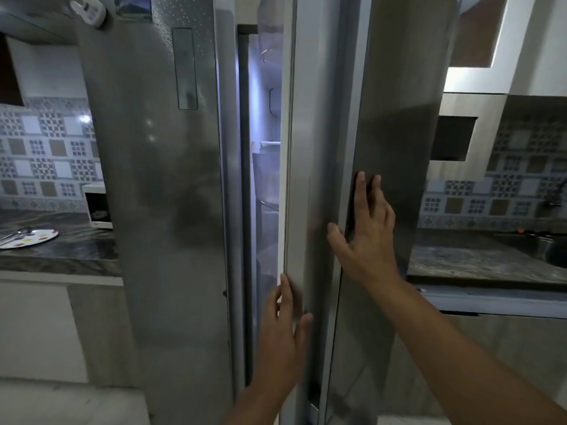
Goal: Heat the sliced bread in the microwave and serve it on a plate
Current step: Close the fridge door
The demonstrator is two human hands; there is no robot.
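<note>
A tall steel fridge fills the middle of the view. Its right door [395, 124] stands slightly ajar, and a lit strip of the interior [265, 124] shows in the gap. My right hand [365, 237] lies flat with spread fingers on the door's front by its edge. My left hand [285, 329] is lower down, fingers apart, touching the door's inner edge. A white microwave [98, 207] stands on the left counter, partly hidden by the fridge. In front of it lies a white plate [29, 239] with coloured spots. No bread is visible.
The fridge's left door [153, 179] is closed. Metal utensils [15, 234] rest on the plate. A dark stone counter [61, 253] runs left, and another [478, 262] runs right with a sink [555, 253] at the far edge. Patterned tiles line the wall.
</note>
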